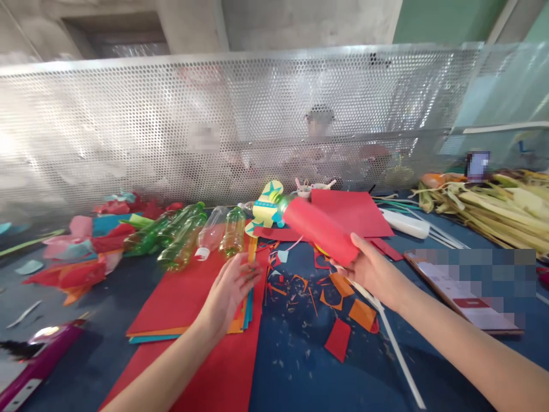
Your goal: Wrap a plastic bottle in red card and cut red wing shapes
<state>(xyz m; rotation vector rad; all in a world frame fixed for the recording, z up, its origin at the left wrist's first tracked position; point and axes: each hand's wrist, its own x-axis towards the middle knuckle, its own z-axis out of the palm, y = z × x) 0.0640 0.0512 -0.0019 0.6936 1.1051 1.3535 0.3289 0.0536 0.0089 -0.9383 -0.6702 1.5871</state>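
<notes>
My right hand [375, 272] is closed around the lower end of a plastic bottle wrapped in red paper [319, 226], tilted up to the left above the table. The bottle's green neck end [282, 203] points away from me, close to a yellow paper cutout with blue stars [265, 210]. My left hand [234, 292] is apart from it, fingers spread and holding nothing, above a stack of coloured paper sheets [180, 303]. Just beyond that hand stand or lean green and clear plastic bottles [234, 232].
Paper scraps [338, 292] litter the middle of the blue table [295, 372]. Crumpled tissue paper [81, 252] lies at left, corn husks [480, 206] and a clipboard [463, 292] at right. A white glue bottle [405, 223] lies beside white sticks. A perforated metal screen [257, 126] stands behind.
</notes>
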